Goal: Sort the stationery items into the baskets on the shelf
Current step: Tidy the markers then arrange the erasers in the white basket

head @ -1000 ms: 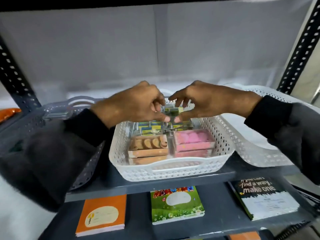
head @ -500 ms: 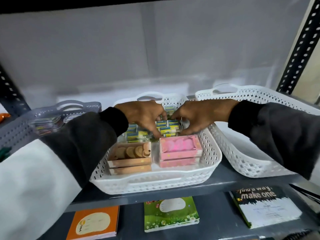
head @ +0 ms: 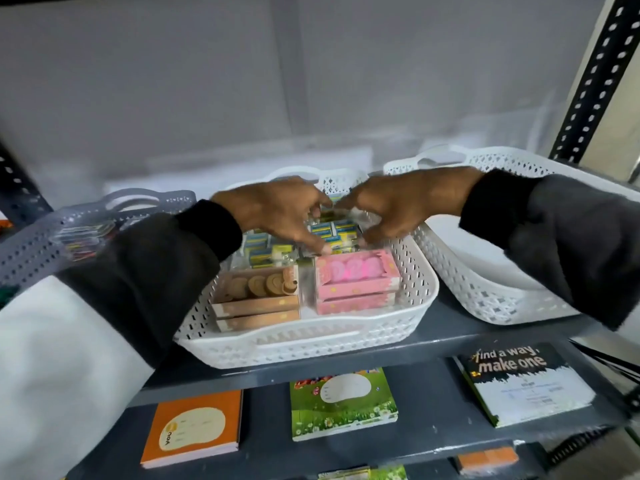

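A white basket [head: 304, 344] stands in the middle of the grey shelf [head: 450, 336]. At its front lie brown eraser boxes [head: 256, 303] and pink eraser boxes [head: 356, 275]. Behind them sit small blue-and-yellow boxes [head: 263, 247]. A clear pack of the same small boxes [head: 334, 232] rests at the basket's back. My left hand [head: 277, 213] and my right hand [head: 398, 206] curl round it from either side, thumbs at its front edge, fingers over its back. My sleeves hide part of the basket's left side.
A grey basket [head: 86, 216] holding coloured clips sits to the left, and an empty-looking white basket [head: 485, 299] to the right. On the lower shelf lie an orange notebook [head: 194, 427], a green one [head: 343, 403] and a black one [head: 519, 379]. A perforated upright [head: 595, 74] stands at the right.
Both hands carried the pack of small boxes down from above the basket and set it at the basket's back. Their fingers have spread a little.
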